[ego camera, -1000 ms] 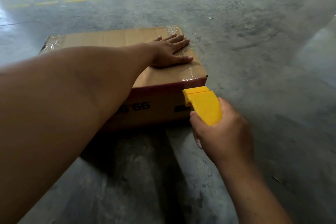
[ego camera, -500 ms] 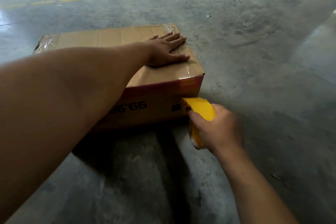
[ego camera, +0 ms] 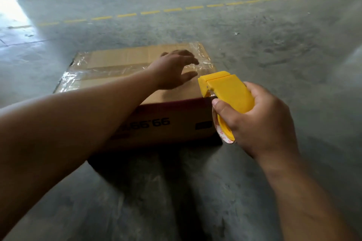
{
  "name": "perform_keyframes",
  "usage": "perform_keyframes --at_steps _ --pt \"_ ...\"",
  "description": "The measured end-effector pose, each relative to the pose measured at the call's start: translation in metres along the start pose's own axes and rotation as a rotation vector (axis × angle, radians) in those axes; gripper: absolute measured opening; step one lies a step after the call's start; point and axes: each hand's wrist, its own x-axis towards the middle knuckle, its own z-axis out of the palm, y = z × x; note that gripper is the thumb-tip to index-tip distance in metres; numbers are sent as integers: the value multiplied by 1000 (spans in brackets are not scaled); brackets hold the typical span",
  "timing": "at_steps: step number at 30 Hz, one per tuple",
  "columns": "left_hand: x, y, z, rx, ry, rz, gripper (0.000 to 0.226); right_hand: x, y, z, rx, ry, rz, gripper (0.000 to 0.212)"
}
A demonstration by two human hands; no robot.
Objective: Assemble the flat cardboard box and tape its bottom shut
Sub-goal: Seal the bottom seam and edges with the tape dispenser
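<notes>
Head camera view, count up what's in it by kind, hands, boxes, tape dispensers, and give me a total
Hands: 2, left hand over the box top, right hand gripping the dispenser
Cardboard boxes: 1, cardboard box on the floor
Tape dispensers: 1, yellow tape dispenser
Total: 4

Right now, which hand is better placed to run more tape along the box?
The right hand: it already grips the yellow plastic tape dispenser at the brown cardboard box's near right corner. The left hand is over the box's top.
</notes>
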Motion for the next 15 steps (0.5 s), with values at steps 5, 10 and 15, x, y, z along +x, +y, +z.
perform_keyframes --at_steps 5,10,15 --pt "-72 -61 -32 44 -56 -301 63 11 -17 19 70 -61 -61 52" --pt "-118 -76 -68 -458 85 -615 39 20 -49 47 138 -170 -181 62" --pt "-112 -51 -95 -1206 -242 -798 56 34 -79 61 257 -250 -254 61"
